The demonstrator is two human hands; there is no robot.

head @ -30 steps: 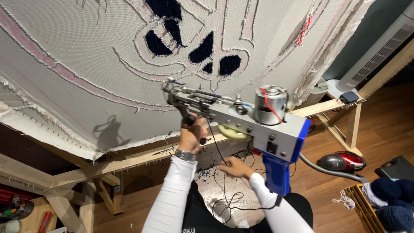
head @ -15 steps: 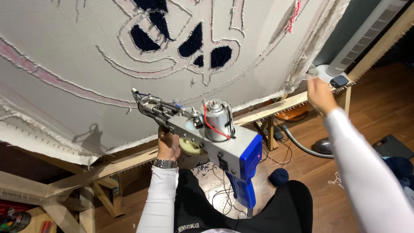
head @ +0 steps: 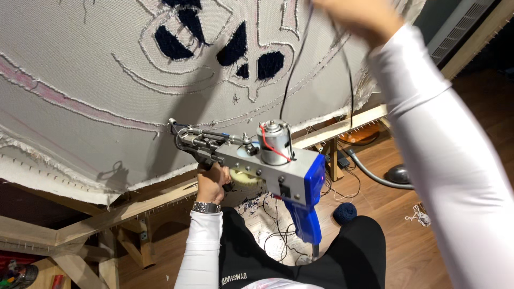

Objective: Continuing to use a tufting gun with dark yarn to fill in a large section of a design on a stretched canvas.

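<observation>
My left hand [head: 210, 183] grips the front handle under a grey and blue tufting gun [head: 270, 167], which I hold level in front of me. The gun's needle end [head: 176, 131] points left, close to the pale cloth [head: 80, 59]. The cloth, stretched on a wooden frame [head: 134, 206], carries dark blue tufted patches [head: 235, 51] and white and pink outlines. Blurred at the top edge, my right hand [head: 358, 13] is raised with a thin black strand [head: 292, 69] hanging from it in a loop down toward the gun's motor [head: 273, 142].
Below the frame lies a wooden floor with a dark blue yarn ball [head: 345, 212], loose cables [head: 276, 241] and a vacuum head with hose [head: 399, 174]. A white heater [head: 460, 24] stands at the top right. Red tools [head: 16, 275] lie at the bottom left.
My right hand rose from my lap, out to the right, then up to the top of the cloth, bringing the black strand. The gun stays in my left hand, shifted slightly left.
</observation>
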